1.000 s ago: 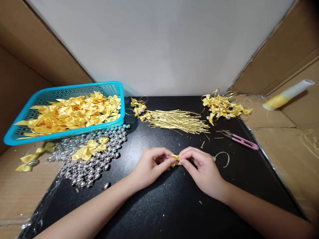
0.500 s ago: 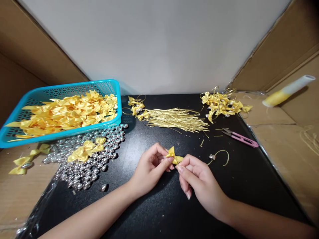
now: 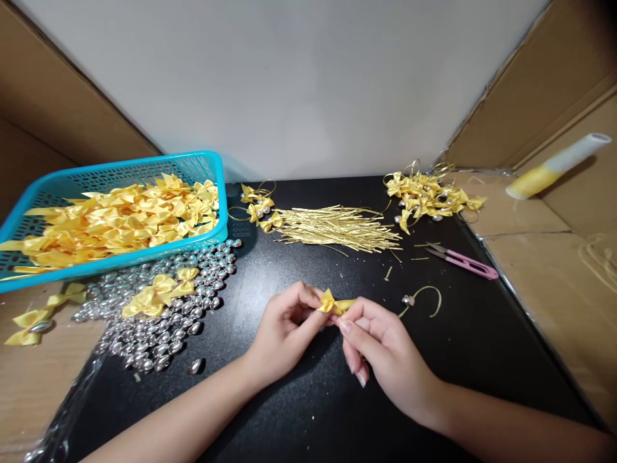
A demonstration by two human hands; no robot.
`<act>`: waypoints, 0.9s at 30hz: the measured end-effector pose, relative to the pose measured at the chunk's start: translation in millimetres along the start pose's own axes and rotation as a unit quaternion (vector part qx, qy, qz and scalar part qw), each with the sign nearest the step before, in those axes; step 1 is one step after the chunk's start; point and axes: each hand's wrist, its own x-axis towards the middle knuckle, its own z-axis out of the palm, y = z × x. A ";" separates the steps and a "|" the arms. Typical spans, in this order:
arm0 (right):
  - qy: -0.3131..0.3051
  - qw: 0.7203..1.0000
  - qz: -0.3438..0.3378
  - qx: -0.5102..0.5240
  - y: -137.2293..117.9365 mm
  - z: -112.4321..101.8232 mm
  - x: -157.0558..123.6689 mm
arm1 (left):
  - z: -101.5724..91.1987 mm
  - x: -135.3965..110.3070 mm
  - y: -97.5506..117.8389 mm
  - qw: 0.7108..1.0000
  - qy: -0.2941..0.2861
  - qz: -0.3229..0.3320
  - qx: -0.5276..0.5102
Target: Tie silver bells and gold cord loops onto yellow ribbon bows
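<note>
Yellow satin is what we see at the centre: one yellow bow (image 3: pixel 328 301), held low over the black table (image 3: pixel 289 415). Since one second ago, its knot has come into clear view and the right hand (image 3: pixel 344 318) has turned downward; for the work, we judge this means one hand steadies while the other manipulates. The left hand (image 3: pixel 289 334) pinches the bow's left side between thumb and forefinger. The right hand, its other fingers curled beneath, seems to grip the right end; if a thin tie is there also, we cannot tell. Outward lie a beaded loop (image 3: pixel 409 300), gold ties (image 3: pixel 337 228), silver beads (image 3: pixel 178 334) and the blue basket (image 3: pixel 223 202).
</note>
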 end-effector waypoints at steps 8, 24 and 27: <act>0.000 0.999 0.020 0.030 -0.2 1.5 -0.5 | -0.7 0.5 -4.1 0.996 -0.001 0.068 0.054; -0.002 0.999 0.017 0.030 -0.8 1.1 -0.1 | -1.2 0.9 -2.8 0.993 0.003 0.089 0.082; -0.004 0.999 0.015 0.035 -0.6 1.7 -0.1 | -0.9 1.3 -1.7 0.991 0.003 0.097 0.096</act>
